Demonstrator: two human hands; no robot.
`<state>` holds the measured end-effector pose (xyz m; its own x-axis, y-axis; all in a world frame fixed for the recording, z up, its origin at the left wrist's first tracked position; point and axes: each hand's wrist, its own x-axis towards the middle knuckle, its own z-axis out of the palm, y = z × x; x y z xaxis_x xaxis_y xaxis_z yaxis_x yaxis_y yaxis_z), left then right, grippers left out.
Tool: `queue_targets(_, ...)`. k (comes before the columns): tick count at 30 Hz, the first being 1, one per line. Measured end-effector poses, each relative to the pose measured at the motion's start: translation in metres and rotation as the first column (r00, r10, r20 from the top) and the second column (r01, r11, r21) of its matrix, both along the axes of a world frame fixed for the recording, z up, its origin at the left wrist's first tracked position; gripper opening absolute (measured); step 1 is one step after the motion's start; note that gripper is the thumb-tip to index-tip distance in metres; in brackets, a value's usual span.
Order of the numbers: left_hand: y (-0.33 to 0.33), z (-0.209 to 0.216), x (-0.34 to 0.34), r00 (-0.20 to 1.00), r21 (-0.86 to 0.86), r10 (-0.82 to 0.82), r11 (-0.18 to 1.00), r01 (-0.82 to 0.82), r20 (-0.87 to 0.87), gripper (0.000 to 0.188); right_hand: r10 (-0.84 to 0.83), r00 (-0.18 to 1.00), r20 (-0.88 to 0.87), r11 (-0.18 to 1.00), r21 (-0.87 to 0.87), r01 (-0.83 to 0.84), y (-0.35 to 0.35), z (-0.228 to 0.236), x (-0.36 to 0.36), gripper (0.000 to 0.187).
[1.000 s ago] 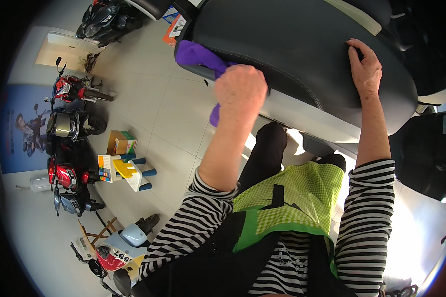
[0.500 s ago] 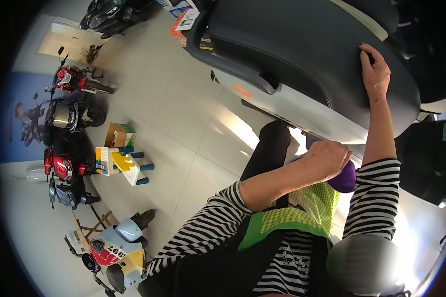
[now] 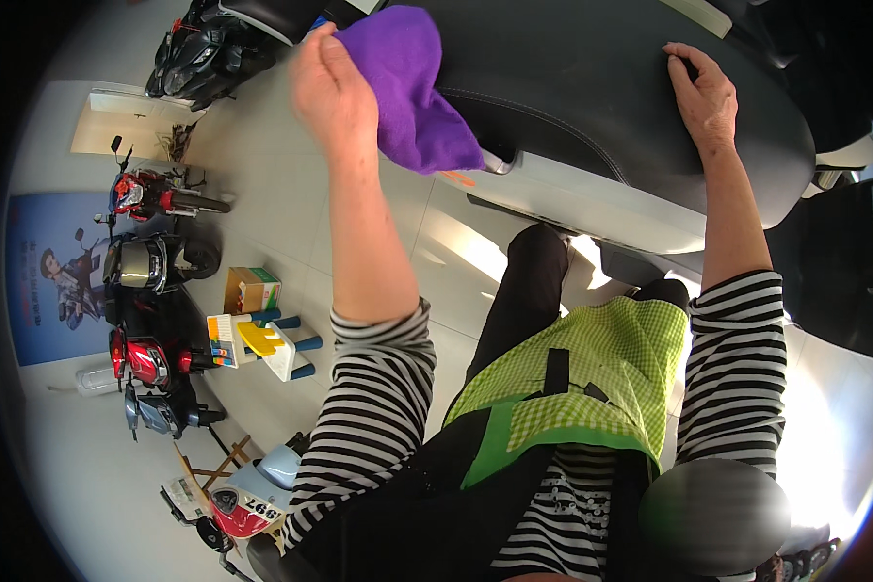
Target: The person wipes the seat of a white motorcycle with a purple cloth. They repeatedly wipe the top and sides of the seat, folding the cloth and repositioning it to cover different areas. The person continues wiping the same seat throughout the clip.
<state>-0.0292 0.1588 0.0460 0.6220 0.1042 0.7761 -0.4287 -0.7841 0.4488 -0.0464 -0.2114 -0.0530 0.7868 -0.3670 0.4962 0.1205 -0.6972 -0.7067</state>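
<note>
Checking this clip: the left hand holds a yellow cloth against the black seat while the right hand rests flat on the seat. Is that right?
Not quite. The cloth is purple, not yellow, as the head view shows. The rest holds: the left hand holds it against the black seat, and the right hand rests flat on the seat.

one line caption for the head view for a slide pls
Left hand holds a purple cloth against a dark scooter seat while the right hand rests flat on it.
</note>
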Motion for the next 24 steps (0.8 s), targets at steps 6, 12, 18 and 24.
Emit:
queue_targets(6, -0.045, -0.053, 0.015, 0.976, 0.21, 0.206, 0.959, -0.188, -0.065, 0.03, -0.033, 0.999, -0.016, 0.999, -0.019, 0.033, 0.002, 0.004, -0.001, 0.025)
queue_targets(12, -0.142, -0.055, -0.03, 0.988, 0.39, 0.128, 0.917, -0.086, -0.083, 0.015, -0.043, 0.998, -0.047, 0.999, -0.013, 0.042, 0.007, 0.008, -0.005, 0.025)
queue_targets(18, -0.191, -0.044, -0.016, 0.952, 0.468, -0.207, 0.834, 0.292, -0.226, 0.016, 0.147, 0.982, 0.118, 0.975, 0.152, -0.164, 0.002, 0.013, -0.01, 0.03)
queue_targets(24, -0.225, -0.032, 0.057, 0.713, -0.022, -0.663, 0.736, 0.677, -0.229, 0.034, 0.221, 0.873, 0.435, 0.971, -0.187, -0.152, 0.004, 0.015, -0.01, 0.045)
